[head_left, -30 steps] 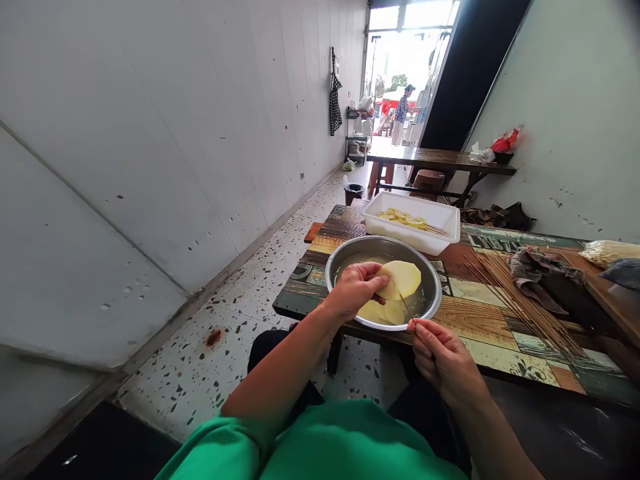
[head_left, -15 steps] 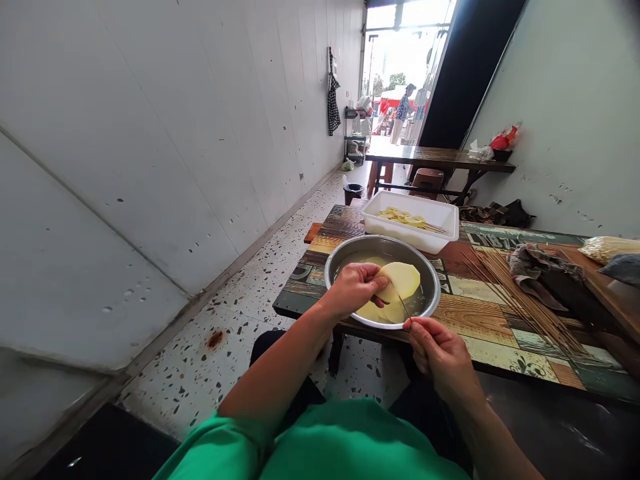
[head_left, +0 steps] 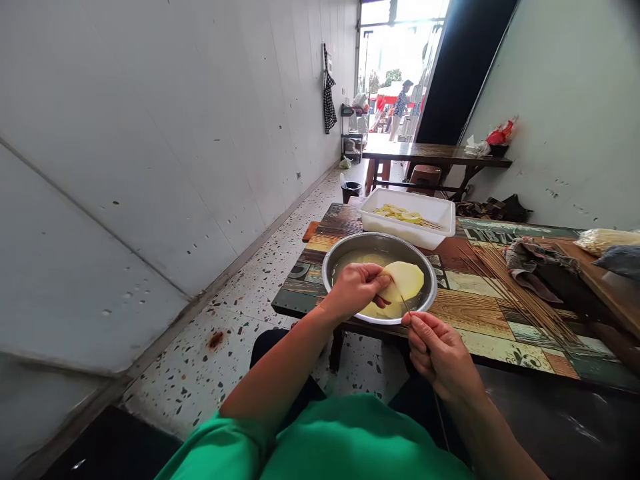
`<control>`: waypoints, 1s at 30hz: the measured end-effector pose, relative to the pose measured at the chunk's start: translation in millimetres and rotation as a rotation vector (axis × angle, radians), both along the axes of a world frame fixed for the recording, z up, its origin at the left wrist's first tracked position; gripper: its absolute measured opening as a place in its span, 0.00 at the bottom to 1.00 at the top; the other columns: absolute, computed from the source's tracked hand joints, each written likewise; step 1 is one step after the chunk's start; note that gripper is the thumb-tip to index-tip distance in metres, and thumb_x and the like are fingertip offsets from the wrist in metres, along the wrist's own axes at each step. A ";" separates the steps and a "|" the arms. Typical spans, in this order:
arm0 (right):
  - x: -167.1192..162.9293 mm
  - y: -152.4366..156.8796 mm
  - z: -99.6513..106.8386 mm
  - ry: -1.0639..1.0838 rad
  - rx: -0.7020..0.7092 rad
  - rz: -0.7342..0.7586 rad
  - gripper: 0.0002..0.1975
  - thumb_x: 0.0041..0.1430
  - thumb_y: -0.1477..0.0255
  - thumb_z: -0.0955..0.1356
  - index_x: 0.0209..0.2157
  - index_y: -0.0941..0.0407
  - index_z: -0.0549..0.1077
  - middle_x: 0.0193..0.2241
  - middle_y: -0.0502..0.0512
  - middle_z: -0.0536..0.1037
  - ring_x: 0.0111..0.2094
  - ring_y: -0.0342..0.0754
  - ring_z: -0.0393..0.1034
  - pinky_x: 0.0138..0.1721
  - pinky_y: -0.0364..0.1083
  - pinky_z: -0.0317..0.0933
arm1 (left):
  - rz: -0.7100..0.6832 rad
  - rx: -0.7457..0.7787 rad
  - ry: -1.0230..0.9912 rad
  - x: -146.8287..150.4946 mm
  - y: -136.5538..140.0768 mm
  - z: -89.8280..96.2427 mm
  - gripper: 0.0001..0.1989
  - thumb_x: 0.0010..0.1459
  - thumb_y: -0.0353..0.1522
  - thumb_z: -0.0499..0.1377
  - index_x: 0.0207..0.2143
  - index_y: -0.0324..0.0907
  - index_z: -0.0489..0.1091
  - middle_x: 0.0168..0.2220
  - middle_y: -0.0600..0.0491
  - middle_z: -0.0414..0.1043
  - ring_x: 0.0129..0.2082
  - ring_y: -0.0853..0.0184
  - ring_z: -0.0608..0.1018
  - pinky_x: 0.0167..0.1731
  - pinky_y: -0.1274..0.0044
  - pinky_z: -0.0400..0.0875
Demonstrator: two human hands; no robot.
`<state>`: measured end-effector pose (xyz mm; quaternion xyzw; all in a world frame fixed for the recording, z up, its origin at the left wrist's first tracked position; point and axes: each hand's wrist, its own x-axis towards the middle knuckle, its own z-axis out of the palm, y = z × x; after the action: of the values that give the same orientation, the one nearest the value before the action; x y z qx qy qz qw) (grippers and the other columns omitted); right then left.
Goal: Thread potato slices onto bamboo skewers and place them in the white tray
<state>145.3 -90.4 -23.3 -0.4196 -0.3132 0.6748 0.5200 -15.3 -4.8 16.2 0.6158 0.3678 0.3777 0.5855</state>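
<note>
My left hand is closed on a pale yellow potato slice, pinching its left side above the metal basin. In my right hand, closed near the basin's front rim, is a thin bamboo skewer. Its tip end meets the slice by my left fingers; how deep it goes in I cannot tell. The other end shows below my right wrist. More potato slices lie in the basin's cloudy water, partly hidden by my left hand.
Behind the basin stands a white plastic tub with potato slices and skewers in it. Several loose bamboo skewers lie on the patterned table at right, beside a crumpled cloth. A person stands outside the doorway.
My right hand has shifted up slightly, and the skewer's rear end now shows below my wrist. The left hand still holds the slice. The camera view has moved a little.
</note>
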 end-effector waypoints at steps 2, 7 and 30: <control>-3.0 -2.3 -0.7 -0.032 0.011 -0.032 0.17 0.48 0.60 0.75 0.31 0.58 0.71 0.14 0.39 0.59 0.11 0.31 0.42 0.10 0.34 0.39 | 0.047 0.057 0.056 1.8 -3.4 -1.3 0.12 0.58 0.32 0.56 0.23 0.36 0.66 0.20 0.57 0.64 0.18 0.75 0.73 0.19 0.84 0.67; -5.8 -2.7 -0.7 -0.033 -0.026 -0.048 0.19 0.46 0.58 0.76 0.30 0.58 0.71 0.14 0.39 0.59 0.10 0.31 0.41 0.09 0.34 0.38 | 0.057 0.095 0.122 3.2 -5.7 -4.7 0.15 0.58 0.34 0.56 0.20 0.38 0.62 0.16 0.60 0.58 0.15 0.76 0.70 0.17 0.85 0.62; 15.6 -23.7 -13.7 -0.418 0.174 0.071 0.19 0.60 0.56 0.67 0.42 0.58 0.72 0.15 0.41 0.56 0.13 0.37 0.48 0.14 0.39 0.44 | 0.060 -0.040 0.073 -10.2 -4.4 -2.9 0.14 0.54 0.40 0.60 0.26 0.37 0.69 0.16 0.58 0.63 0.14 0.77 0.64 0.15 0.84 0.56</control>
<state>160.8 -114.1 -37.0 -0.4924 -0.4857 0.5615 0.4542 -25.5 -9.3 13.3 0.6060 0.4148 0.3650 0.5723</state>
